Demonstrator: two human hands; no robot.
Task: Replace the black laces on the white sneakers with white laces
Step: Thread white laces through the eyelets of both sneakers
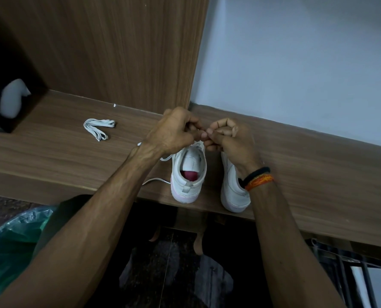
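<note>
- Wood-grain desk [51,156] runs below a brown wooden panel [109,52] and a pale wall [307,63].
- Two white sneakers stand side by side at the near edge of the desk, heels toward the camera: the left sneaker [188,174], with a red insole showing in its opening, and the right sneaker [233,192], partly covered by the right wrist.
- Both hands meet just above the front of the left sneaker. The left hand [174,132] has its fingers curled and its thumb pressed toward the right hand's fingertips; the right hand [229,138] is curled the same way. Each grip looks like a pinch on something small between them, too hidden to name.
- A white lace end [156,180] trails from the left sneaker onto the desk, passing under the left forearm.
- A spare white lace, folded into a bundle [99,128], lies on the desk well to the left of the sneakers.
- Black and orange wristbands [257,177] circle the right wrist.
- A green plastic bag [13,238] sits low at the left, below the desk's edge.
</note>
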